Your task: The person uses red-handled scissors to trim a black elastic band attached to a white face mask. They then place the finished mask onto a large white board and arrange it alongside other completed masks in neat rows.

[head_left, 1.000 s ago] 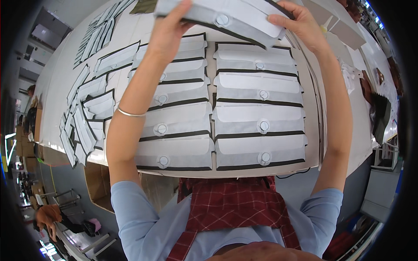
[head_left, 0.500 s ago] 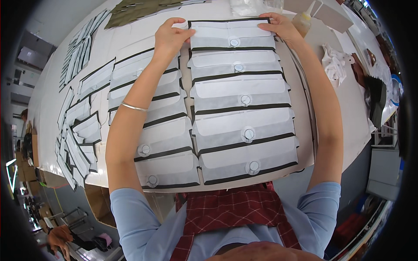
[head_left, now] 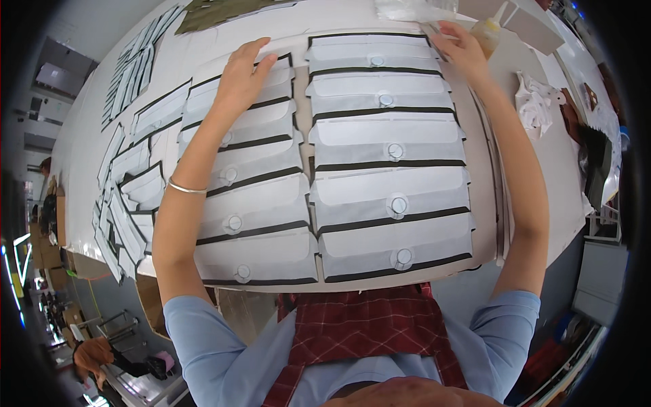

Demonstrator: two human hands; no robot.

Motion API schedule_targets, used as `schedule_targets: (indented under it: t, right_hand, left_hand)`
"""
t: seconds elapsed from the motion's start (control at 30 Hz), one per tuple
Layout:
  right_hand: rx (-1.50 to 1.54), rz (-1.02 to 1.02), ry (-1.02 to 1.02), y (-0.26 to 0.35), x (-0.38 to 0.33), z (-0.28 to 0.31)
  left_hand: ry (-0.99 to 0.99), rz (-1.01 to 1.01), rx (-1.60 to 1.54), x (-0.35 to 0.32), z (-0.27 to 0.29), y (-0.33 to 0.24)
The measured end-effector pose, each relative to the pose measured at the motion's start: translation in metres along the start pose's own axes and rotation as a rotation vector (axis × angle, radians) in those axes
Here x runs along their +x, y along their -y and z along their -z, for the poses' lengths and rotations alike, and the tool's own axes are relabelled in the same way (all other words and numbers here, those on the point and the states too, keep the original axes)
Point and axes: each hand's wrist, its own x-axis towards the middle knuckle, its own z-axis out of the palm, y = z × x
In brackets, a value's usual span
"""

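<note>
A column of several flat, white envelope-shaped pieces (head_left: 390,132) with black edging overlaps down the right of the board (head_left: 485,224). Each carries a small round disc (head_left: 395,150) near its middle. My left hand (head_left: 244,76) is open, thumb apart from the fingers, over the top of a similar left column (head_left: 261,186), partly hiding it. Beyond the right column's upper right corner, my right hand (head_left: 461,49) has loosely bent fingers, apart from the top piece and beside the board's edge. I see nothing held in either hand.
Loose black-edged pieces (head_left: 125,203) lie jumbled at the left, with rows of narrow ones (head_left: 139,68) behind. Olive-green sheets (head_left: 224,13) lie at the far edge. A squeeze bottle (head_left: 485,34), clear plastic (head_left: 407,8) and crumpled white material (head_left: 532,105) are at the right.
Both hands have let go of the top piece's upper corners. My left hand has moved left over the other column, and my right hand slightly right. The whole view has shifted a little.
</note>
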Motion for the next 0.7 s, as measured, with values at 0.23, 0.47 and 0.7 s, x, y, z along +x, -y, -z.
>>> schedule_targets:
  t: [0.23, 0.47, 0.7]
  right_hand:
    - [0.218, -0.097, 0.072, 0.032, -0.077, -0.02]
    - [0.136, -0.073, 0.068, 0.036, -0.076, -0.032]
    - [0.1, -0.051, 0.106, 0.04, -0.077, -0.035]
  left_hand:
    - [0.306, 0.012, 0.274, -0.063, 0.032, 0.032]
    - [0.301, 0.041, 0.327, -0.063, 0.027, 0.018]
    - [0.27, 0.057, 0.374, -0.062, 0.02, 0.027]
